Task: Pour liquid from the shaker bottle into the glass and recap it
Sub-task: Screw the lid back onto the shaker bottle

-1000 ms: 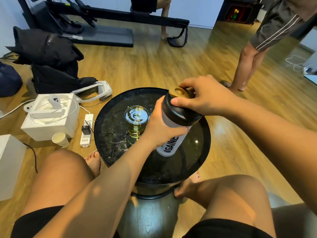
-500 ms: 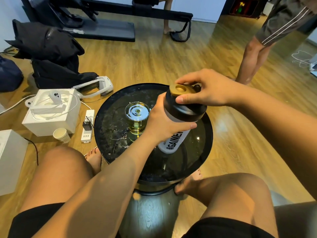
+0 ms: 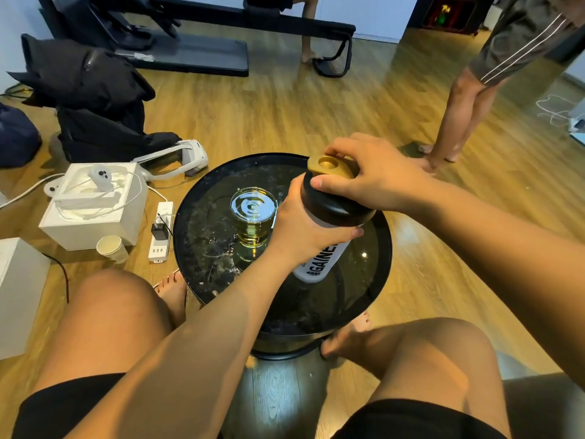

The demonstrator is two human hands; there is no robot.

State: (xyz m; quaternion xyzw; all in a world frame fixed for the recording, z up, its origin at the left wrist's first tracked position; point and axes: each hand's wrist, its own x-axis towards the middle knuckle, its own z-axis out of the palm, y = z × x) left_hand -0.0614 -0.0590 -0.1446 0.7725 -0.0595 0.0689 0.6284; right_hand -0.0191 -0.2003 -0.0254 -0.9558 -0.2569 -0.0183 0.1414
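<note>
**Head view: bottle lifted and straightened, right hand closing the gold cap**

Head view, the only one. Compared with a second ago, the shaker bottle (image 3: 319,248) has come a little higher and stands less tilted, its white base held above the round black counter (image 3: 384,248) rather than resting on it. The gold cap (image 3: 329,166) on the black lid (image 3: 332,207) shows more plainly now, facing up toward the camera. The glass (image 3: 253,217) stands where it stood, on the counter just left of the bottle, already holding yellow liquid. Judging from that, the pour is done and the recapping is the step in hand.

The left hand (image 3: 300,229) comes up from the lower left with the forearm stretched across the lap; its fingers (image 3: 348,232) are wrapped tight around the bottle just under the lid, thumb on the near side. The right hand (image 3: 376,175) reaches in from the right, wrist level, arched over the top of the bottle. Its fingers (image 3: 319,182) grasp the lid and cap, thumb against the lid's near edge and the others curled over the far side of the cap. Whether the cap is fully snapped down cannot be told.

Water drops lie scattered on the counter around the glass.
</note>
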